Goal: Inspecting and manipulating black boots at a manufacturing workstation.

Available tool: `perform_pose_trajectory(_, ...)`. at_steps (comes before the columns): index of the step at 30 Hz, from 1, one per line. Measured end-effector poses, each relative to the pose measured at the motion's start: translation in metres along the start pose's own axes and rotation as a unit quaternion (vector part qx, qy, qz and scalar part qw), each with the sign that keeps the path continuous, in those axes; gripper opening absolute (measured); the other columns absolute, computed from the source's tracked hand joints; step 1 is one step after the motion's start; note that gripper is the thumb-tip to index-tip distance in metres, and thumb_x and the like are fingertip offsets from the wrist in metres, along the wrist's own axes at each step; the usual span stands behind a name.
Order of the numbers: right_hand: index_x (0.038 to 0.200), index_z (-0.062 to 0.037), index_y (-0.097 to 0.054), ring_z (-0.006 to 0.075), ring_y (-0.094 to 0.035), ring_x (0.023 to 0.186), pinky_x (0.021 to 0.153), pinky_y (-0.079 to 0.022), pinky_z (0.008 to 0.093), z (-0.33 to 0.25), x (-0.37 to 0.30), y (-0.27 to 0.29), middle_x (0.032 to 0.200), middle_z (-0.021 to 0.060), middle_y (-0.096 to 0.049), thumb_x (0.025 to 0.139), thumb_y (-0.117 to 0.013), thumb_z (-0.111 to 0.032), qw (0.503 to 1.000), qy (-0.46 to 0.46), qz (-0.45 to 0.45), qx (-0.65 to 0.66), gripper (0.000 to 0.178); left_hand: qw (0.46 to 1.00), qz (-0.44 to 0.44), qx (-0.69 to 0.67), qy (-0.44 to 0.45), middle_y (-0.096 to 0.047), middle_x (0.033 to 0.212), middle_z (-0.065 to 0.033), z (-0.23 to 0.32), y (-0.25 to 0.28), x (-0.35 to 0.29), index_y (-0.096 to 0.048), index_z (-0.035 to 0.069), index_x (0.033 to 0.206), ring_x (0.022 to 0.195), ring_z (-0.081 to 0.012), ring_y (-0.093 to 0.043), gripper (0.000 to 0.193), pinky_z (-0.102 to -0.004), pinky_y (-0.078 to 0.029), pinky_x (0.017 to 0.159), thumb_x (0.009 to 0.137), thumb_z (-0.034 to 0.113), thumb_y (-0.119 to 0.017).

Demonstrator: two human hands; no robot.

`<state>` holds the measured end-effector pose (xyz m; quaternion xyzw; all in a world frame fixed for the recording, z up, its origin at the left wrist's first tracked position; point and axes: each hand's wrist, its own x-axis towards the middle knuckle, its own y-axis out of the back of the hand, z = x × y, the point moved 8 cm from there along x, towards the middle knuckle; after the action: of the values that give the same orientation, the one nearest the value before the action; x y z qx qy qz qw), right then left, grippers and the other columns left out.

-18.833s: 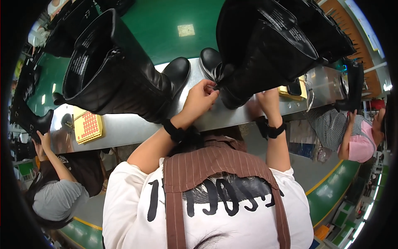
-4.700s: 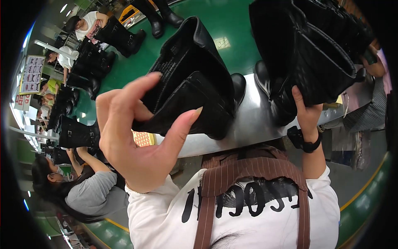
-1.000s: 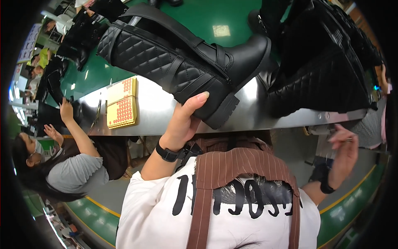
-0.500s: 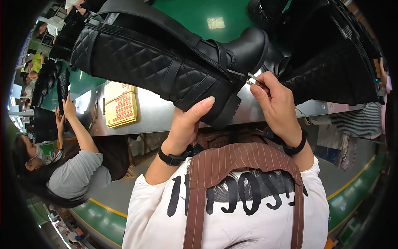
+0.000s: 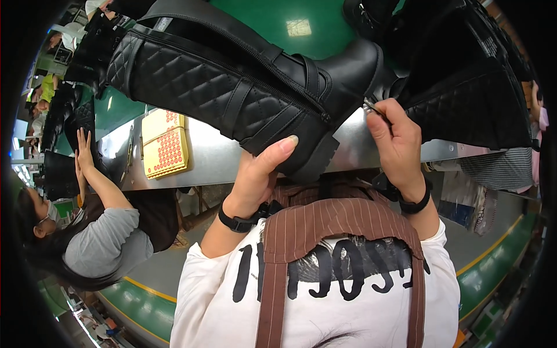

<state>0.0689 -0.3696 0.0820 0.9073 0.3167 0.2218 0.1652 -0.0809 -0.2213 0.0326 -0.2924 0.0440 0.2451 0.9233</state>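
Left hand: the left hand [image 5: 258, 174] cups the heel end of the tall black quilted boot [image 5: 232, 87] from below, thumb pressed up against the side by the heel, fingers wrapped under the sole.
Right hand: the right hand [image 5: 397, 142] pinches a small metal tool or pull [image 5: 371, 106] between thumb and forefinger, its tip touching the boot's toe end; what it is exactly cannot be told.
Doing it well: judging from the grip, the supporting hand should keep the heel firm so the boot does not swing, while the pinching hand works in short, controlled strokes at the toe.
Boot position: held in the air just above the grey bench [image 5: 220, 153], not resting on it.
Boot direction: toe toward the person's right, shaft opening toward the upper left.
Long axis: runs along the shaft, slanting from upper left down to the heel.
Nearby: another dark quilted boot [image 5: 470, 98] to the right; a yellow tray with red dots [image 5: 165, 145] on the bench; a seated co-worker's hands [image 5: 84, 153] at the bench's left.
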Motion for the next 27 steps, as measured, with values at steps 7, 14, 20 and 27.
perform_pose_trajectory(7,0.094,-0.0023,-0.064,0.0156,-0.055,0.062,0.057,-0.042,0.0310,-0.011,-0.033,0.039,0.073,0.0094,-0.057,0.086,-0.074,-0.018,0.973,-0.001,-0.222,-0.056,0.020,0.996,0.086,-0.009,0.025,-0.065,0.123,-0.0135,-0.019,0.027,0.000,-0.058,-0.002,0.129,0.111,-0.0250,-0.064,0.046,-0.0380,-0.051,0.099,0.087,0.015,-0.064)
perform_pose_trajectory(14,0.100,-0.0001,-0.063,0.0188,-0.054,0.060,0.059,-0.044,0.0309,0.034,-0.099,0.276,0.071,0.0116,-0.058,0.094,-0.064,-0.021,0.898,-0.135,0.235,-0.347,0.021,0.979,0.133,0.100,-0.117,-0.062,0.125,-0.0083,-0.011,0.043,0.018,-0.054,0.000,0.132,0.111,-0.0199,-0.063,0.047,-0.0356,-0.050,0.099,0.090,0.014,-0.068)
perform_pose_trajectory(20,0.108,-0.0073,-0.062,0.0390,-0.066,0.098,0.080,-0.051,0.0525,0.203,-0.016,0.362,0.103,0.0169,-0.069,0.092,-0.062,-0.022,0.762,-0.216,0.173,-0.586,0.022,0.984,0.131,0.070,-0.097,-0.059,0.128,-0.0081,-0.019,0.031,0.022,-0.048,0.002,0.138,0.114,-0.0196,-0.060,0.053,-0.0353,-0.049,0.100,0.089,0.011,-0.069)
perform_pose_trajectory(27,0.112,-0.0064,-0.067,0.0350,-0.065,0.105,0.090,-0.051,0.0487,0.267,0.029,0.355,0.109,0.0192,-0.069,0.090,-0.066,-0.030,0.759,-0.234,0.204,-0.572,0.032,0.984,0.118,0.075,-0.110,-0.059,0.129,-0.0076,-0.027,0.016,0.021,-0.050,0.002,0.136,0.116,-0.0198,-0.059,0.051,-0.0353,-0.048,0.101,0.089,0.011,-0.068)
